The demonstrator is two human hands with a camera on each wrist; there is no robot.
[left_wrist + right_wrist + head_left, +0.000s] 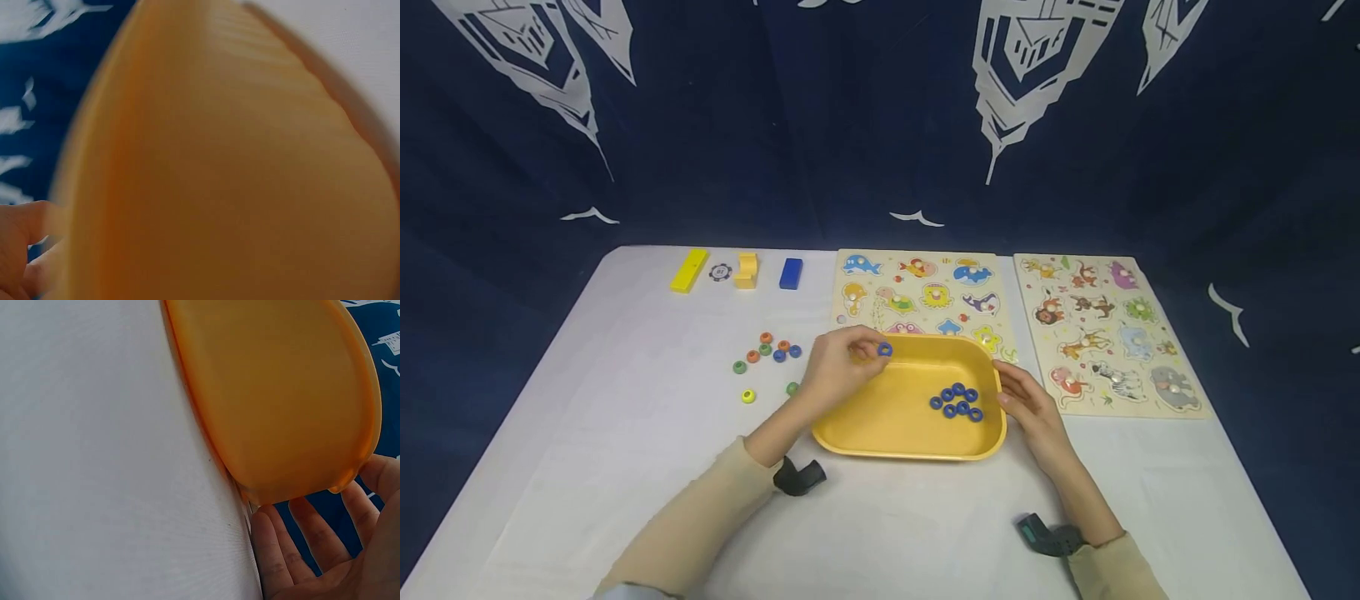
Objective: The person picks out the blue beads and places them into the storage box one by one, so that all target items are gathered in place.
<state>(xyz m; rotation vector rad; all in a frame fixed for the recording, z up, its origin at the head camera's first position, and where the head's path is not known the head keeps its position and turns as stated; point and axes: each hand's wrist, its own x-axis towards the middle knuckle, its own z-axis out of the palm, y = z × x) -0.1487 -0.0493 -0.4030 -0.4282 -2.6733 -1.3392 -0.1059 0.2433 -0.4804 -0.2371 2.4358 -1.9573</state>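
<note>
A yellow tray (880,417) sits on the table with several blue ring beads (963,407) grouped in its right half. Over the tray's left part, my left hand (838,367) pinches one more blue ring bead (885,349) between thumb and fingertips. My right hand (1033,412) grips the tray's right end, thumb at the rim and fingers along the outer wall. In the right wrist view the fingers (319,534) press against the tray wall (294,456). The tray's outer side (231,162) fills most of the left wrist view, with part of the left hand (22,250) at its edge.
Left of the tray lie several loose beads: orange (753,357), green (740,367), blue (796,351) and yellow (748,396). Behind them are a yellow block (689,271), a chip (720,272), a notched block (747,272) and a blue block (791,273). Two animal puzzle boards (917,279) (1105,333) stand behind and right.
</note>
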